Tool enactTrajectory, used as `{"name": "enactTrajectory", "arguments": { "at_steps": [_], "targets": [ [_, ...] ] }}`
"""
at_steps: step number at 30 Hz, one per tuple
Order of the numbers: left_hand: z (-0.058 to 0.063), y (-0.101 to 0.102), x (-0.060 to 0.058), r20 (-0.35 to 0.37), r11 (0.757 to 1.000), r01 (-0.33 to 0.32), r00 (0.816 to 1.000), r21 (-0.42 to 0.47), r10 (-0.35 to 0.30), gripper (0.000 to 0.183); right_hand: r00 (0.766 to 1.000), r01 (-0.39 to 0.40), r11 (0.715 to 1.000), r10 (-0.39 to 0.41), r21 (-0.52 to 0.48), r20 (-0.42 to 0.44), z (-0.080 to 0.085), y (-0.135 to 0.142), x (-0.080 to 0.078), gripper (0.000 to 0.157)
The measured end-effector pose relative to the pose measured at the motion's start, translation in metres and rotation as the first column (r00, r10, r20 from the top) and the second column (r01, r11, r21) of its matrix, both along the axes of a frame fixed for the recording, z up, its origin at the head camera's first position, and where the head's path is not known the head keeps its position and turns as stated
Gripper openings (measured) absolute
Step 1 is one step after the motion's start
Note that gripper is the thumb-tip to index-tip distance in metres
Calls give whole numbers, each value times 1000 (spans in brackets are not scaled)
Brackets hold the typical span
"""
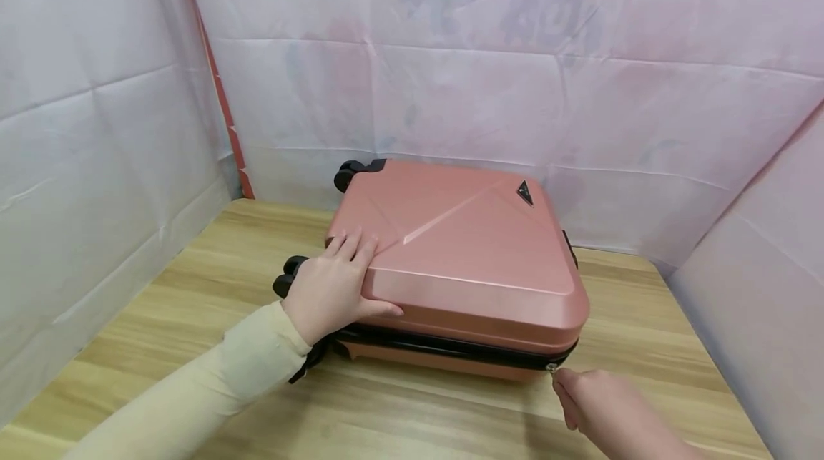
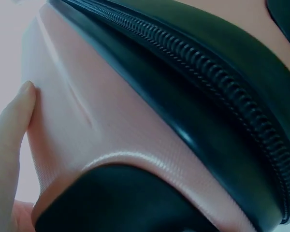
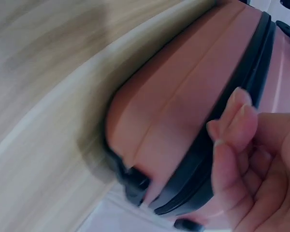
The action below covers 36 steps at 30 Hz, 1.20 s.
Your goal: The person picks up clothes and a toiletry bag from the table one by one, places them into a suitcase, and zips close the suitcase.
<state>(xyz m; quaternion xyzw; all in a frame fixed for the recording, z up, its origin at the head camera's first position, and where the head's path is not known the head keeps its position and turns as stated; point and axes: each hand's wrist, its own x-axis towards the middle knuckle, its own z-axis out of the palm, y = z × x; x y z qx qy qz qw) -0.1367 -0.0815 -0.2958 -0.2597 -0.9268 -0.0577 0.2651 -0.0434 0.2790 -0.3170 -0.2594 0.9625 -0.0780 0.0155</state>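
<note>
A rose-pink hard-shell suitcase [image 1: 463, 252] lies flat on the wooden table, its wheels to the left. My left hand [image 1: 335, 288] rests on its near left corner, fingers spread over the lid and thumb along the side. At the near right corner, my right hand [image 1: 599, 403] pinches the metal zipper pull [image 1: 551, 368]. In the right wrist view the curled fingers [image 3: 239, 121] hide the pull. Black trim with a zipper [image 2: 203, 63] runs around the case's side, close up in the left wrist view.
Black wheels [image 1: 347, 175] stick out at the suitcase's left end. Pale printed fabric [image 1: 463, 88] hangs behind and on both sides. Wooden tabletop [image 1: 644, 317] shows around the case. A black handle [image 1: 570, 249] sits on the right end.
</note>
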Motion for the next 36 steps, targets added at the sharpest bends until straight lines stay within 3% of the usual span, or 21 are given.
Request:
{"name": "enactTrajectory", "arguments": {
  "at_steps": [6,10,15,19,23,29,36],
  "targets": [
    [-1,1,-2,-29,1000,1,1000,5,-1,101,988,-105,990,93,-93,-125,-7,12,0,35],
    [-2,4,-2,-39,1000,-16,999,3,16,102,995,-73,992,65,-106,-69,-7,24,-2,33],
    [-10,0,7,-102,996,-82,992,-42,77,102,998,-45,986,52,-161,38,-12,26,-7,28],
    [-14,-7,6,-108,998,-49,993,-46,44,102,996,1,981,15,-194,86,-15,23,-10,25],
    [-11,-10,-3,-60,1000,23,998,-2,-23,100,1000,20,980,-18,-197,12,-17,20,-11,23],
    [0,-14,-4,-71,999,40,997,0,-40,99,990,-19,984,-6,-178,-140,-20,18,-14,24],
    [-2,-16,-3,-70,999,37,997,-16,-38,99,972,-21,991,-12,-136,-235,-21,13,-15,24]
  ]
}}
